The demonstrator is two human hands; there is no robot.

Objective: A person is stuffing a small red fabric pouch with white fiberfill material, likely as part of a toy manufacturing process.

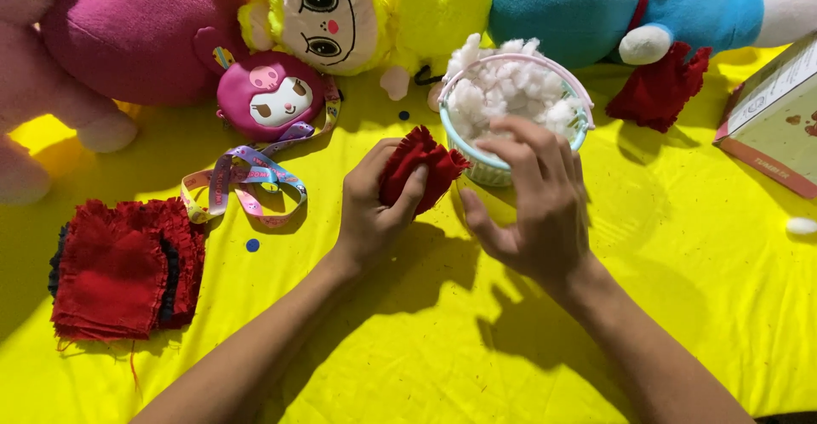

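Both forearms reach in: left hand [374,207] pinches the red pouch [423,171] beside the basket [477,167], right hand [532,199] half-curled over the stuffing [511,88], so I'd keep that pouch mouth wide.

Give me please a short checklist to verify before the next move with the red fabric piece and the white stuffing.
1. Left hand has a grip on the red fabric piece: ok.
2. Right hand is at the basket: ok.
3. Basket holds white stuffing: ok.
4. Right hand already holds stuffing: cannot tell.
5. Fabric piece's opening faces the right hand: cannot tell.
6. Stack of red fabric pieces lies on the yellow cloth: ok.
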